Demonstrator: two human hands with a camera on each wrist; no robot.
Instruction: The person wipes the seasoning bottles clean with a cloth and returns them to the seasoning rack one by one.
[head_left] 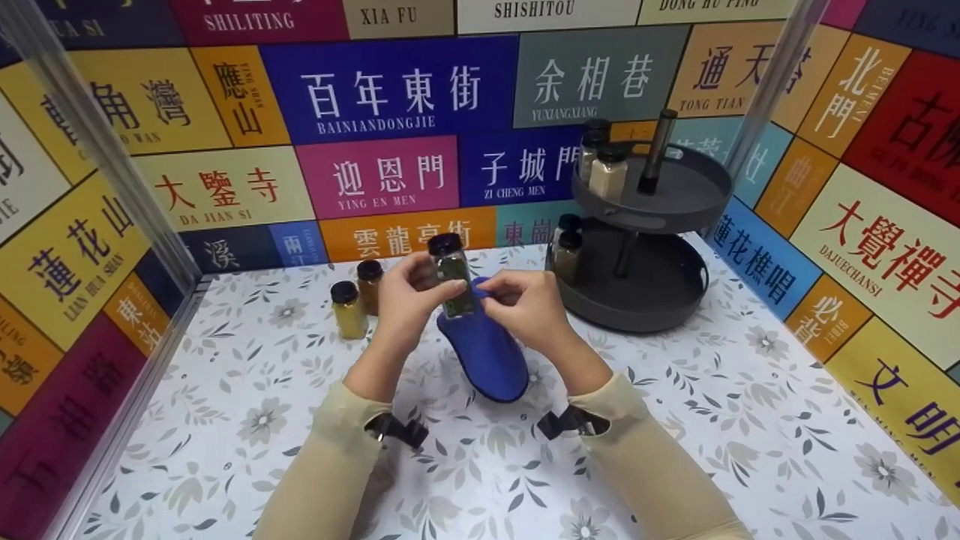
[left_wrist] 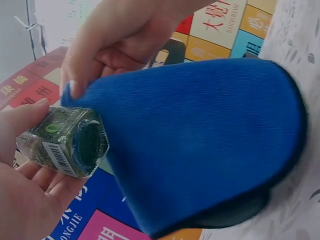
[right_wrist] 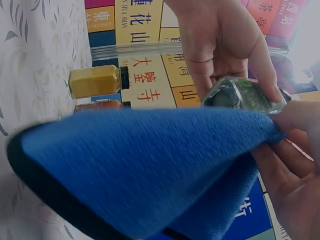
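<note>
In the head view my left hand (head_left: 409,292) grips a glass spice jar (head_left: 454,279) with a black lid and dark green contents, lifted above the table. The left wrist view shows the jar's base and a barcode label on its side. My right hand (head_left: 525,304) pinches a corner of a blue cloth (head_left: 491,356) with dark edging, right beside the jar. From that pinch the cloth (right_wrist: 140,165) hangs down in a fold. Whether the cloth touches the glass I cannot tell.
A yellow spice jar (head_left: 348,311) and a reddish-brown one (head_left: 369,286) stand left of my left hand. At the right stands a two-tier dark grey rack (head_left: 637,307) with several jars, such as a beige one (head_left: 608,172). Patterned panels rise behind the floral tabletop (head_left: 247,465).
</note>
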